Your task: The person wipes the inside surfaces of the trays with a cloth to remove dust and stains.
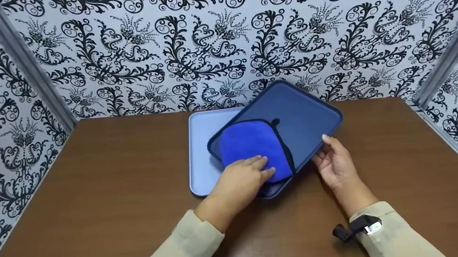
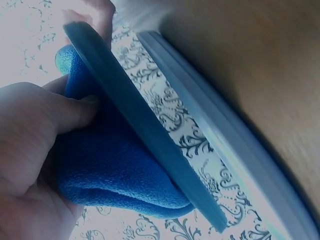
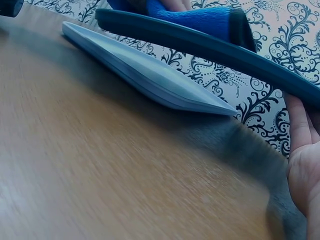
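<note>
A dark blue rectangular tray [image 1: 302, 114] is held tilted above the table. My right hand [image 1: 336, 165] grips its near right edge, thumb at the rim and fingers beneath. On the tray's upper face lies a bright blue fleecy cloth [image 1: 248, 141] with black edging and a small black loop. My left hand [image 1: 242, 182] holds this cloth against the tray; in the left wrist view the thumb [image 2: 77, 112] presses into its folded side. Below, a light blue tray [image 1: 203, 149] lies on the table, partly covered by the dark one.
The brown wooden table [image 1: 108, 184] runs up to a wall [image 1: 217, 37] papered in black and white scrolls. Grey metal posts [image 1: 25, 62] stand at the corners. A black device [image 1: 357, 226] is strapped on the right sleeve.
</note>
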A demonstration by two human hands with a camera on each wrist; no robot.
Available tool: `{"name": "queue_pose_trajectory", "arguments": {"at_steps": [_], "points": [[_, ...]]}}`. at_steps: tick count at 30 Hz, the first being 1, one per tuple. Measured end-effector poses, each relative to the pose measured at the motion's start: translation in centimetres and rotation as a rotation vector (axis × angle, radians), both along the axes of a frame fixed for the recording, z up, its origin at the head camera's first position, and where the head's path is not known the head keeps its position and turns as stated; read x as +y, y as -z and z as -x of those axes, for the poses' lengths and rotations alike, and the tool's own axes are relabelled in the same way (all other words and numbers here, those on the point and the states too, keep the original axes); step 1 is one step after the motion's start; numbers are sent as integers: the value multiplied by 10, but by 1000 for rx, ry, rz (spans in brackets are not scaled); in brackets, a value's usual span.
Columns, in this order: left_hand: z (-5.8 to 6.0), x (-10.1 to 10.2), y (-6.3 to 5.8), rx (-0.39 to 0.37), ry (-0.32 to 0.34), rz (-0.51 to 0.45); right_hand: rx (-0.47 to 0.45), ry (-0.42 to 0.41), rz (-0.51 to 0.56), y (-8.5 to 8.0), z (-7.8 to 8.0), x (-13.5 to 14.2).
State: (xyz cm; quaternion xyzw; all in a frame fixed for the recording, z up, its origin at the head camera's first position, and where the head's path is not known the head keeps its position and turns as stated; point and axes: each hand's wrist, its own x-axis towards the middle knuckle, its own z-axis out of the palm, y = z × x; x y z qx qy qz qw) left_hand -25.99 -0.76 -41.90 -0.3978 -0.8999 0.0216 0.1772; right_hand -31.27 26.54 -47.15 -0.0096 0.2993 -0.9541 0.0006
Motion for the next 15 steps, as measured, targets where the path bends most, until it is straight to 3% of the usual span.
{"name": "queue_pose_trajectory", "arguments": {"at_steps": [7,15], "points": [[6,-6,-1,-22,-56,17,-5,-9,6,-2,1,2],[9,-13,-4,51,-110,15,-1,-24,2,-2,0,3]]}}
